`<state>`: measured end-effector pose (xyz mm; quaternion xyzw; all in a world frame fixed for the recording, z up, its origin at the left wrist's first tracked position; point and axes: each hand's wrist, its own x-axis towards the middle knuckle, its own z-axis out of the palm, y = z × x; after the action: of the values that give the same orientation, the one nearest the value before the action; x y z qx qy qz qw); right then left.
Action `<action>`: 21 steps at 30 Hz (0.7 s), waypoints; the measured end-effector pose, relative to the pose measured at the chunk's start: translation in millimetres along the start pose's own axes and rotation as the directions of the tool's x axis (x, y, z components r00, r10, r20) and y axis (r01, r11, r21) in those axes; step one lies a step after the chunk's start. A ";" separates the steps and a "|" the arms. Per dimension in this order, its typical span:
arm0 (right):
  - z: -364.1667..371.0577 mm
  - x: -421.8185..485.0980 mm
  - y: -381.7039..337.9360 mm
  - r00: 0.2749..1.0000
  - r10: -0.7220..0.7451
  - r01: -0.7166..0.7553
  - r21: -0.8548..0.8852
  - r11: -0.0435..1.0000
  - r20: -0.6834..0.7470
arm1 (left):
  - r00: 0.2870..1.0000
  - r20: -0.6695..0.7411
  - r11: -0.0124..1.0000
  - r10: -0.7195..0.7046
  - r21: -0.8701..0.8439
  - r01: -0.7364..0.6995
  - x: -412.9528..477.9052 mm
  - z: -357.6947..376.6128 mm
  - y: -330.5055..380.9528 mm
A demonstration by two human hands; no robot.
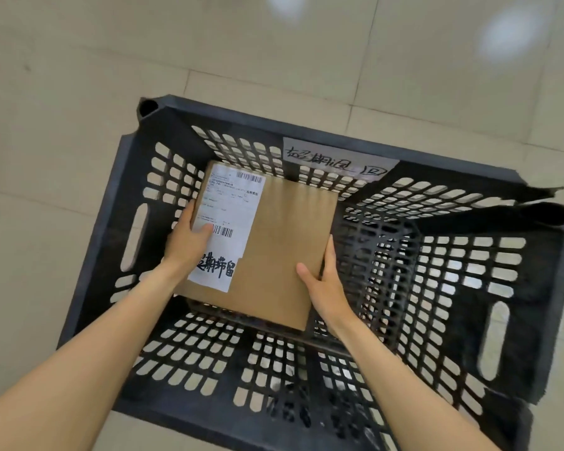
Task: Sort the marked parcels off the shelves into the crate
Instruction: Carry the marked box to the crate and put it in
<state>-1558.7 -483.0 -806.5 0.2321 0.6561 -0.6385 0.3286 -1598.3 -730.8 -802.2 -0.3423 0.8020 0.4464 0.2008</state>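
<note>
A brown cardboard parcel (274, 249) is held inside a black perforated crate (469, 255) set on a pale tiled floor (79, 76). Its left edge is gripped by the left hand (188, 242), over the white shipping label (225, 229); its right edge is clasped by the right hand (326, 281). A handwritten paper tag (336, 157) is fixed to the crate's far wall.
</note>
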 end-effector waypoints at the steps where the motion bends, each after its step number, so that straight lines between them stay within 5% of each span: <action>1: 2.3 3.6 1.7 1.000 -0.002 0.002 -0.023 1.000 -0.012 | 1.000 -0.011 1.000 -0.001 0.009 0.001 1.6 0.9 -3.4; 11: 10.8 15.8 19.4 0.997 0.016 -0.030 -0.176 0.984 -0.078 | 0.992 -0.128 0.999 -0.001 0.032 0.005 8.8 19.5 -14.4; 21: 5.3 -3.1 -29.9 0.990 0.061 -0.111 -0.455 0.884 -0.124 | 0.993 -0.109 0.952 0.035 0.305 0.000 -34.2 4.8 31.0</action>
<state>-1577.4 -490.2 -783.6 0.2101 0.7943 -0.4362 0.3669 -1597.4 -702.7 -765.2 -0.3248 0.8742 0.2994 0.2014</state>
